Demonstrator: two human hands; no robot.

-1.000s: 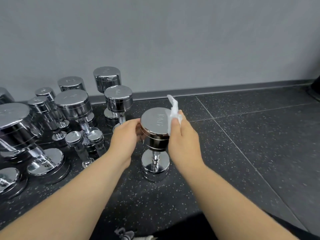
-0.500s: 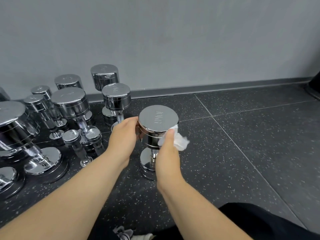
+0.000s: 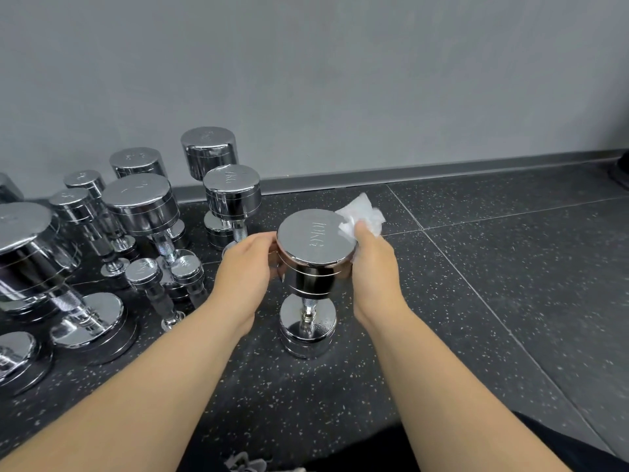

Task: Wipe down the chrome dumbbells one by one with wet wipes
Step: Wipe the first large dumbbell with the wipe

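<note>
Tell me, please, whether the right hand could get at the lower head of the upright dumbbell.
Probably yes: the right hand holds the wet wipe at the dumbbell's top head, and nothing stands between it and the lower head.

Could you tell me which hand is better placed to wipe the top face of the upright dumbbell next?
Right. The right hand holds the wet wipe against the top of the dumbbell; the left hand only steadies its side.
</note>
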